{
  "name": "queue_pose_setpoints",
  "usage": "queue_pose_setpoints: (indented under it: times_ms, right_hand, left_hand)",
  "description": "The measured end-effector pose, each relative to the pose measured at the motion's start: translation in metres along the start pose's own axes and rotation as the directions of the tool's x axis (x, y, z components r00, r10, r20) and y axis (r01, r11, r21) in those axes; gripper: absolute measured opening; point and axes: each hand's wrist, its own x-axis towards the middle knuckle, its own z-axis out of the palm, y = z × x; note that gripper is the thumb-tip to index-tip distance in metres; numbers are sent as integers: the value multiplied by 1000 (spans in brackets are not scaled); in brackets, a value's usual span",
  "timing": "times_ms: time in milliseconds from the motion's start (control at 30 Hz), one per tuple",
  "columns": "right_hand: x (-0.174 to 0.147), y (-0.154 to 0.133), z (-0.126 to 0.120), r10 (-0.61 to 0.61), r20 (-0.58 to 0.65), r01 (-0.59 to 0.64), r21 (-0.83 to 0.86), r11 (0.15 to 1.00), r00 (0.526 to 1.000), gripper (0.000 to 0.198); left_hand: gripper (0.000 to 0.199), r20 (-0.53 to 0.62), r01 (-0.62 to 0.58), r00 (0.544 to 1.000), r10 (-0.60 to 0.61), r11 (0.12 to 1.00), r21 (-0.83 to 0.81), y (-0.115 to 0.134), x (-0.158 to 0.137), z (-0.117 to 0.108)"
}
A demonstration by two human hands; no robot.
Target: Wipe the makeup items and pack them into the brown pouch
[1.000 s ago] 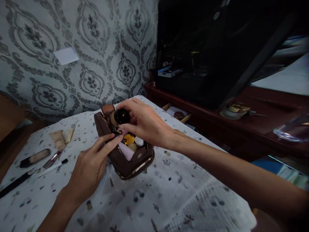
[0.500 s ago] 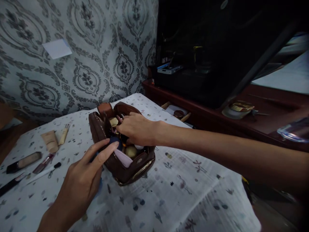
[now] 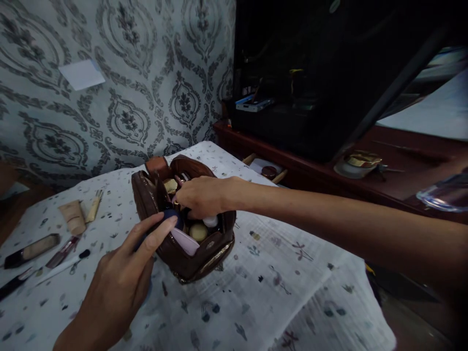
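A brown makeup bag (image 3: 190, 265) stands unzipped on the patterned white cloth (image 3: 263, 292). My right hand (image 3: 203, 196) reaches down into it, fingers curled and their tips hidden among the contents. What they hold, if anything, is out of sight. My left hand (image 3: 120, 270) is closed on the bag's near left edge, thumb and fingers at its rim. Beside those fingertips sits a dark blue round item (image 3: 174, 220). Inside the bag I also see a pale lilac flat item (image 3: 185, 240), a round yellowish item (image 3: 198, 232) and a white cap (image 3: 210, 221).
To the left lie a beige tube (image 3: 73, 217), a slim yellow tube (image 3: 94, 206), a foundation bottle (image 3: 38, 246), a lip gloss tube (image 3: 63, 252) and a thin white brush (image 3: 60, 268). An open drawer (image 3: 278, 176), a dark screen (image 3: 310, 58) and a gold-lidded jar (image 3: 360, 163) are at right.
My right hand has shifted slightly left and back inside the bag, uncovering more of the white cap. My left hand stays at the bag's edge. The whole view has moved a little.
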Motion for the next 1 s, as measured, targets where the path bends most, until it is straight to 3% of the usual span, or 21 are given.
queue_pose_setpoints:
  times_ms: [233, 433, 567, 833, 933, 1000]
  right_hand:
    - [10, -3, -5, 74, 18, -74, 13, 997, 997, 31]
    - [23, 0, -7, -118, 80, 107, 123, 987, 990, 27]
    - [25, 1, -4, -63, 70, 53, 137, 989, 996, 26]
    - [7, 9, -7, 20, -232, 45, 272, 961, 973, 26]
    - [-10, 3, -10, 87, -385, 57, 346, 936, 919, 28]
    - [-23, -6, -7, 119, -500, 101, 391, 915, 858, 27]
  left_hand:
    - [57, -19, -3, 1000, 3, 1000, 9, 1, 0, 0]
    - [57, 3, -11, 1000, 11, 1000, 15, 2, 2, -2]
    - [56, 3, -6, 1000, 6, 1000, 13, 4, 2, -4]
    - [61, -1, -4, 1000, 4, 1000, -16, 5, -1, -5]
    - [61, -61, 12, 998, -13, 1000, -24, 7, -7, -2]
    - [59, -129, 46, 990, -49, 999, -28, 7, -13, 2]
